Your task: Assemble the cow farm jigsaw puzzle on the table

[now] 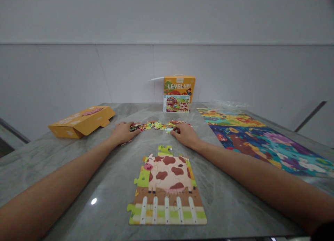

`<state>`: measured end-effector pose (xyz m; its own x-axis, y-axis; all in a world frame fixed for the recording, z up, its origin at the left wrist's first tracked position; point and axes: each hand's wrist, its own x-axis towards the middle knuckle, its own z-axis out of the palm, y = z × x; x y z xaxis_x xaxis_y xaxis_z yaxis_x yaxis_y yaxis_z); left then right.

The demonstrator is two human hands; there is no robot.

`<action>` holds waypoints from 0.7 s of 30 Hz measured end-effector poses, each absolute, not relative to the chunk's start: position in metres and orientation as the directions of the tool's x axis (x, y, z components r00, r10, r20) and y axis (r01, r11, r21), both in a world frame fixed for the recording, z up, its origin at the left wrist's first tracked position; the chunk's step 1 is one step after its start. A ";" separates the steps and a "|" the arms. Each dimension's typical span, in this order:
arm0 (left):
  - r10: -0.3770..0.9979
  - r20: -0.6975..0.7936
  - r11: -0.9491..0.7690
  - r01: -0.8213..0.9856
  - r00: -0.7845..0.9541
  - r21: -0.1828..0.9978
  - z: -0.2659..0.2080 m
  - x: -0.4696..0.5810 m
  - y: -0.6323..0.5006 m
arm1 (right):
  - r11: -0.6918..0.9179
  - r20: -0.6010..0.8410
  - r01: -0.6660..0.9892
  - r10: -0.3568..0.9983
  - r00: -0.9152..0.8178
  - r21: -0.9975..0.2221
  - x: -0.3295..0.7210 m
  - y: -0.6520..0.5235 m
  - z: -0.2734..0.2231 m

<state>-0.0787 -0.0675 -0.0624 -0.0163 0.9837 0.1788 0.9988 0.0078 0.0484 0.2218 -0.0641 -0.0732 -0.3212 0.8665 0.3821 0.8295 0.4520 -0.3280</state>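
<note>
My left hand (122, 132) rests at the left end of a row of loose puzzle pieces (154, 125). Its thumb and fingers are spread, with pieces between and beneath them. At the right end of the row, my right hand (185, 133) has its thumb and fingertips curled together against the pieces. Whatever lies in those fingertips is too small to make out. Closer to me lies a partly joined puzzle (167, 188) showing a spotted cow above a white fence. A green piece (165, 150) sticks up from its top edge.
A yellow box (83, 121) lies at the left. Against the back wall stand an orange "LEVEL UP!" box (180, 85) and a small farm picture card (176, 104). Colourful joined puzzles (261, 143) cover the right side, with clear plastic (229, 103) behind them.
</note>
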 end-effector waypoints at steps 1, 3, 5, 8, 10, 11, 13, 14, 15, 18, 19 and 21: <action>0.981 0.186 -0.054 0.998 0.045 0.038 -0.063 -0.079 -0.066 | 0.454 0.386 0.830 0.865 -0.322 -0.324 0.222 -0.064 -0.074; 0.968 0.204 -0.150 0.988 0.144 0.016 -0.064 -0.077 -0.065 | 0.461 0.389 0.829 0.860 -0.330 -0.317 0.222 -0.063 -0.075; 0.957 0.207 -0.210 0.978 0.205 0.003 -0.065 -0.075 -0.066 | 0.472 0.388 0.825 0.856 -0.343 -0.312 0.223 -0.062 -0.076; 0.926 0.225 -0.310 0.951 0.302 -0.001 -0.067 -0.073 -0.067 | 0.497 0.385 0.813 0.845 -0.373 -0.303 0.222 -0.062 -0.076; 0.903 0.242 -0.369 0.929 0.354 0.017 -0.069 -0.072 -0.067 | 0.518 0.381 0.802 0.835 -0.398 -0.297 0.221 -0.062 -0.075; 0.894 0.249 -0.391 0.920 0.372 0.030 -0.069 -0.072 -0.067 | 0.532 0.382 0.794 0.827 -0.413 -0.294 0.221 -0.063 -0.075; 0.882 0.259 -0.422 0.905 0.395 0.058 -0.069 -0.071 -0.067 | 0.572 0.389 0.768 0.803 -0.452 -0.288 0.221 -0.063 -0.075; 0.878 0.263 -0.432 0.899 0.401 0.073 -0.069 -0.069 -0.068 | 0.597 0.395 0.749 0.786 -0.476 -0.286 0.221 -0.064 -0.075; 0.874 0.268 -0.441 0.893 0.405 0.089 -0.068 -0.068 -0.068 | 0.624 0.403 0.728 0.766 -0.500 -0.284 0.221 -0.064 -0.076; 0.859 0.293 -0.470 0.874 0.420 0.124 -0.066 -0.065 -0.072 | 0.692 0.427 0.662 0.711 -0.558 -0.287 0.221 -0.063 -0.079; 0.850 0.311 -0.481 0.867 0.425 0.130 -0.065 -0.064 -0.073 | 0.706 0.436 0.646 0.699 -0.568 -0.290 0.221 -0.063 -0.080; 0.830 0.354 -0.501 0.855 0.431 0.133 -0.063 -0.063 -0.075 | 0.721 0.448 0.627 0.684 -0.576 -0.296 0.222 -0.064 -0.081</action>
